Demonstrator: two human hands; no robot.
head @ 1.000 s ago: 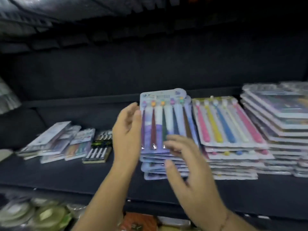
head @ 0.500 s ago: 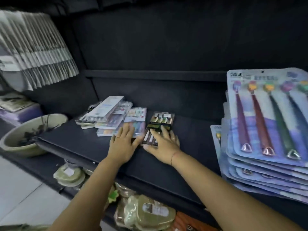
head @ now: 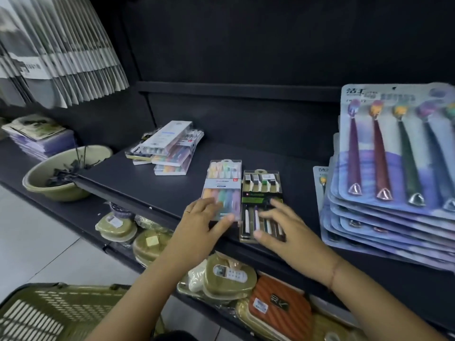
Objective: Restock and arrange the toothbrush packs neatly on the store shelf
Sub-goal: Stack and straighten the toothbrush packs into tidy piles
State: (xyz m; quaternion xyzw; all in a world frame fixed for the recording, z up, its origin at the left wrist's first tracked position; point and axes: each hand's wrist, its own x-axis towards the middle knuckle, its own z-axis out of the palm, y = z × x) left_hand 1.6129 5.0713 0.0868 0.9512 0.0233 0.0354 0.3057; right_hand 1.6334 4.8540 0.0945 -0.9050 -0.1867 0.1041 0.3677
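Two small toothbrush packs lie side by side near the front edge of the dark shelf (head: 152, 193). My left hand (head: 202, 222) rests with spread fingers on the near end of the pastel pack (head: 222, 183). My right hand (head: 278, 227) lies flat on the near end of the dark green pack (head: 262, 190). A loose pile of small packs (head: 170, 148) sits further back on the left. A tall stack of large blue five-brush packs (head: 394, 183) fills the right side of the shelf.
A beige bowl (head: 64, 173) with dark clips sits on the lower left shelf beside purple packets (head: 41, 141). Soap boxes (head: 226, 276) and an orange case (head: 278, 301) lie on the shelf below. A green plastic basket (head: 44, 313) stands at the bottom left. Grey hanging packs (head: 56, 52) fill the upper left.
The view swung left from the large stacks to the small packs. Both hands went to the two small packs and slid them forward and right, away from the loose pile.
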